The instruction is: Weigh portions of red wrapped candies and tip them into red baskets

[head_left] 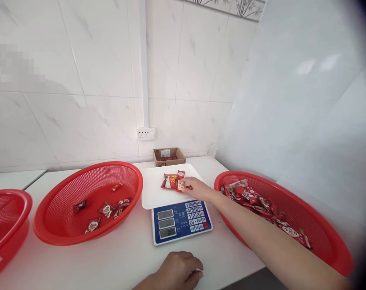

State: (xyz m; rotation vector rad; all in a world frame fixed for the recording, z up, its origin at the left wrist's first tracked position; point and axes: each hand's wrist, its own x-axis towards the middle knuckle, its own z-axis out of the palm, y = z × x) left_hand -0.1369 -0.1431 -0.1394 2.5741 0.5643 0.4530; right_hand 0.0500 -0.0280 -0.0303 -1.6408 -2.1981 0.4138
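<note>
The right hand (193,186) reaches over the red packets (170,181) lying on the scale's white tray (152,193), fingertips at a small one; from here I can't tell whether that grip has closed on it. The left hand (181,268) rests on the table (110,262), fingers loosely curled, thumb apart. A sparsely filled basket (58,201) and a fuller basket (333,249) flank the scale (183,237).

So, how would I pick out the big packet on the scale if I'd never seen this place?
On the white table stands a scale with a blue keypad panel. On its white tray, the right hand is at a few red packets. The big packet is the leftmost, clearly larger than the small packets beside it, with yellow print and a white patch.
</note>
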